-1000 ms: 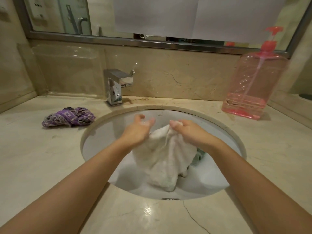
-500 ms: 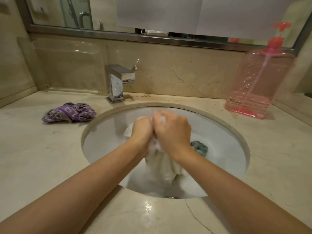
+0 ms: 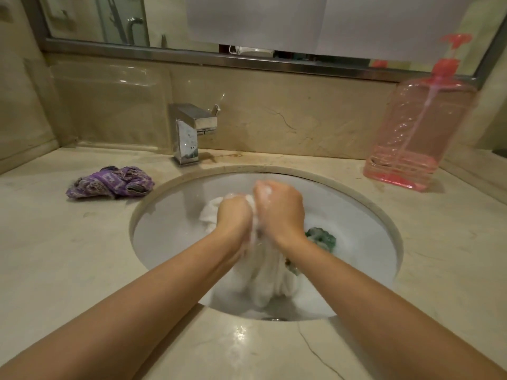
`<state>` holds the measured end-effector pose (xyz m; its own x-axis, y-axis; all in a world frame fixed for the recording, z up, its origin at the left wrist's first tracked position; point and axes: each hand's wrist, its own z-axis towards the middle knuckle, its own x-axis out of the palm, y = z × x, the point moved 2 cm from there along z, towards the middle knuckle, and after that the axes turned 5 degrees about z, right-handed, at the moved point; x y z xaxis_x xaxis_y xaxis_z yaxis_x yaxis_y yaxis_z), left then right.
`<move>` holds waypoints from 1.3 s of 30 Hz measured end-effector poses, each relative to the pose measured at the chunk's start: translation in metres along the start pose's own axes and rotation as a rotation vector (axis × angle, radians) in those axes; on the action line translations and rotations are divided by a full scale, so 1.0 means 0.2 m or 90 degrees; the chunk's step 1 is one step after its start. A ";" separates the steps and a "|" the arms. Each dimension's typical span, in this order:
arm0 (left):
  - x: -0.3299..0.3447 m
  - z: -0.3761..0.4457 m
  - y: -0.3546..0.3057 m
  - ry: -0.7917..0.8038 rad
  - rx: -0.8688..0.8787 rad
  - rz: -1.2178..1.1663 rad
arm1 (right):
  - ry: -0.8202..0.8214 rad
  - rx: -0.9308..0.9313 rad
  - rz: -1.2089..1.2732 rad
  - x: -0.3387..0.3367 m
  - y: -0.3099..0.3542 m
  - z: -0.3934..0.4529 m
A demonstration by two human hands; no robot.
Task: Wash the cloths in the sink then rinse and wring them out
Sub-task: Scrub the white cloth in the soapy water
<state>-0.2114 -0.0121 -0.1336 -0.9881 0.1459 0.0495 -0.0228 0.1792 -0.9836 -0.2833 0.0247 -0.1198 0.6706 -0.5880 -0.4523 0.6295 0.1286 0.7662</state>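
Overhead, mirror [image 3: 164, 20] tops beige marble counter [image 3: 68, 256] and sink [image 3: 170, 215].

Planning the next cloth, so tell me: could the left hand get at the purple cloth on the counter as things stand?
Probably yes, once freed. The purple cloth lies in the open on the counter, left of the sink, nothing between. But the left hand is gripping the white cloth with the right hand.

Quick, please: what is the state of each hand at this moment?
Left hand: closed, gripping the soapy white cloth over the round white sink.
Right hand: closed, gripping the same white cloth, pressed against the left hand.
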 end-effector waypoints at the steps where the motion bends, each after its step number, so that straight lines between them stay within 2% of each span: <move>1: 0.01 0.00 0.01 0.007 0.002 -0.001 | -0.004 0.045 -0.012 -0.01 -0.01 0.01; 5: -0.01 -0.02 -0.01 -0.007 0.004 -0.002 | 0.025 -0.038 0.037 -0.01 0.04 -0.07; 6: -0.01 -0.05 -0.02 0.010 0.011 0.008 | 0.034 -0.013 0.023 0.00 0.02 -0.06; 9: 0.03 -0.08 -0.02 0.060 -0.012 -0.015 | 0.069 0.182 -0.067 -0.04 -0.12 0.08; 11: 0.04 -0.07 -0.03 0.061 -0.010 -0.016 | 0.081 0.155 -0.098 -0.07 -0.15 0.12; 13: 0.02 -0.03 -0.03 0.046 0.023 0.016 | 0.109 0.112 0.029 -0.09 -0.15 0.12; 15: -0.02 -0.02 -0.04 0.022 0.061 0.010 | 0.251 0.155 0.168 -0.11 -0.14 0.09; 17: -0.04 0.00 -0.03 -0.005 0.089 0.005 | 0.424 0.181 0.123 -0.13 -0.13 0.06; 18: -0.05 0.00 -0.04 -0.010 0.099 -0.004 | 0.444 0.169 0.124 -0.13 -0.12 0.05; 19: -0.05 0.01 -0.05 -0.013 0.105 -0.017 | 0.419 0.157 0.154 -0.15 -0.11 0.05; 21: -0.07 0.01 -0.06 0.002 0.103 0.012 | 0.297 0.098 0.254 -0.19 -0.09 0.09; 23: -0.05 0.04 -0.03 0.084 0.059 0.063 | 0.218 0.048 0.359 -0.22 -0.08 0.11; 25: -0.02 0.02 -0.01 0.185 0.023 0.113 | 0.192 0.040 0.467 -0.24 -0.06 0.12; 27: -0.01 0.01 -0.01 0.210 -0.011 0.131 | 0.165 0.045 0.520 -0.27 -0.05 0.14; 30: -0.04 0.04 0.00 0.173 -0.011 0.164 | 0.120 0.030 0.375 -0.30 -0.10 0.17; 33: -0.08 0.07 0.00 0.125 0.026 0.167 | 0.135 0.020 0.187 -0.32 -0.19 0.17; 36: -0.10 0.04 -0.03 0.075 0.034 0.132 | 0.170 0.009 0.152 -0.33 -0.21 0.15; 39: -0.09 0.04 -0.02 0.089 0.017 0.067 | 0.213 -0.008 0.210 -0.32 -0.14 0.13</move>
<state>-0.1944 -0.0240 -0.1311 -0.9545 0.2965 -0.0320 0.0735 0.1300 -0.9888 -0.3539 0.0372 -0.1012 0.9243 -0.2238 -0.3091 0.3643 0.2763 0.8894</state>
